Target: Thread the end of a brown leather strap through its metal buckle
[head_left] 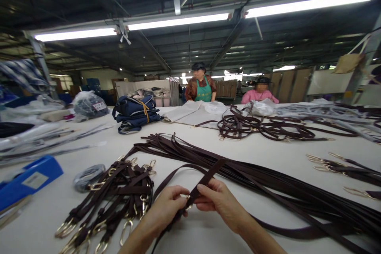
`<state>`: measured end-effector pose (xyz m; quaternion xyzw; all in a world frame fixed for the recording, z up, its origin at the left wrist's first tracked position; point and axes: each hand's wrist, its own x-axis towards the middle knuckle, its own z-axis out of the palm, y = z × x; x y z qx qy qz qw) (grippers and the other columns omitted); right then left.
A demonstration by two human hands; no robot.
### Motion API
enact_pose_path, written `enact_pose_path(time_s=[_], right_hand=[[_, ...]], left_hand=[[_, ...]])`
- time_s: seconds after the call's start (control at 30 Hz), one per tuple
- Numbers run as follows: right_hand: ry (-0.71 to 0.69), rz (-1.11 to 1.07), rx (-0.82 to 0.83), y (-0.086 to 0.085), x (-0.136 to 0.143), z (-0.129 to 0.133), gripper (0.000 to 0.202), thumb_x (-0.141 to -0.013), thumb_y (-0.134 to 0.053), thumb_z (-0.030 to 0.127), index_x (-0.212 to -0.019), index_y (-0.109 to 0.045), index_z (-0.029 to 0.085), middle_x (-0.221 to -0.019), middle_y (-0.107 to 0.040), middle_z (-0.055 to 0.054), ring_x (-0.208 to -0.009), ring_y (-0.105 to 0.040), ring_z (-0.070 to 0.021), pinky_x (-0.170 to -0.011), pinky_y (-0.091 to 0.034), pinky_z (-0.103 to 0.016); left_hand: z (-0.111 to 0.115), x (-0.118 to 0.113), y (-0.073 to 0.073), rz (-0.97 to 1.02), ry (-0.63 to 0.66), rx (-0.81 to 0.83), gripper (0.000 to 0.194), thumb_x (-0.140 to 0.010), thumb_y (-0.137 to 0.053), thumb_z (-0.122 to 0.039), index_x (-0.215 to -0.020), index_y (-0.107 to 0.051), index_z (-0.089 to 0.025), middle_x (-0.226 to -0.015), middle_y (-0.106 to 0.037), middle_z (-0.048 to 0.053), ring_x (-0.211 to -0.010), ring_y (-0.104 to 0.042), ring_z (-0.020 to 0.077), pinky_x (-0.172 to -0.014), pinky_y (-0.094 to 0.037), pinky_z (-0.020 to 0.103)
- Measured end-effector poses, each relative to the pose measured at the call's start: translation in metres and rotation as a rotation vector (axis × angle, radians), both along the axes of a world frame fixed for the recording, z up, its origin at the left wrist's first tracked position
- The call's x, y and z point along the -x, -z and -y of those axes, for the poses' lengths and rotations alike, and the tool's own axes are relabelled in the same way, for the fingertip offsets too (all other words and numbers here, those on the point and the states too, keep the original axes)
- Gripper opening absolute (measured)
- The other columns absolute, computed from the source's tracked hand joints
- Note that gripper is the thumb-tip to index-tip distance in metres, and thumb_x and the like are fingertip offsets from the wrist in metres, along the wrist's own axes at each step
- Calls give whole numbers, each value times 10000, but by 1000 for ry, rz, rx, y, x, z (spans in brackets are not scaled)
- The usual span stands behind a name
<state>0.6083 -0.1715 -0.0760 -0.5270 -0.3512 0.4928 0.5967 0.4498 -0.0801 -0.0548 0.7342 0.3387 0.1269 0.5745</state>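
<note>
My left hand (166, 205) and my right hand (216, 200) meet low in the middle of the white table (262, 151). Both pinch one dark brown strap (208, 174) that rises away from me between them. A small gold metal fitting (188, 201) shows where the fingers meet. To the left lies a pile of short brown straps with gold clips (113, 198). A long bundle of loose brown straps (268, 182) stretches from the centre toward the right edge.
A blue stapler-like tool (29, 180) and a grey cord coil (88, 175) lie at left. Farther back are a navy bag (133, 113), coiled straps (247, 127) and white cloth (190, 113). Two people (201, 85) stand beyond the table. More clipped straps (342, 166) lie at right.
</note>
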Motion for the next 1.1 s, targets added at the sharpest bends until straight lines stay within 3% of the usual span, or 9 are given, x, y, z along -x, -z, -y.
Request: enact_pose_path(time_s=[0.23,0.43,0.67,0.77,0.87,1.0,1.1], right_hand=[[9,-28,-23,2,2,0,501,-669,-791,569,-900,-614,161,-926,-749,-73,-834,-719,-197,-710,-546,-270],[13,-19,-16,5,2,-1,483,-679,-791,561,-881,-614,160,-892,-743,-57,-797,-713,-173,-705,-552,-258],[10,70,4,3,5,-2,557,-661,-757,636,-908,-616,157,-900,-747,-87,-837,-721,-222,-716,-560,-298],[86,173,0,4,11,-2,587,-659,-709,693,-899,-620,165,-879,-740,-90,-816,-715,-243,-677,-565,-319],[189,385,-42,8,24,-1,522,-742,-621,682,-888,-643,181,-814,-718,-82,-769,-693,-247,-637,-552,-332],[222,826,-231,8,43,3,355,-903,-464,486,-799,-657,208,-711,-681,-70,-652,-636,-221,-610,-472,-328],[139,912,-307,0,42,6,256,-914,-462,359,-888,-679,225,-782,-707,-65,-700,-655,-221,-646,-452,-316]], left_hand=[[-1,1,2,28,3,-41,408,-624,-531,-346,-930,-699,-134,-584,-601,-3,-518,-479,111,-502,-328,208],[-3,2,2,52,-1,36,394,-596,-552,-338,-920,-673,-148,-585,-617,-5,-514,-494,112,-487,-334,205],[-2,-1,7,68,-24,18,297,-582,-553,-285,-824,-657,-148,-515,-587,-33,-425,-429,84,-467,-319,197],[0,-4,8,80,-80,16,280,-575,-542,-267,-809,-645,-153,-500,-574,-34,-408,-426,86,-448,-315,194],[3,-6,8,106,-133,17,281,-584,-524,-272,-821,-626,-160,-498,-559,-43,-404,-426,89,-435,-325,196],[1,-8,14,166,-157,-61,240,-613,-547,-331,-756,-624,-153,-489,-503,-53,-437,-428,89,-431,-295,194],[-3,-8,17,224,-136,-49,233,-593,-578,-347,-704,-616,-146,-486,-474,-56,-444,-430,86,-434,-289,198]])
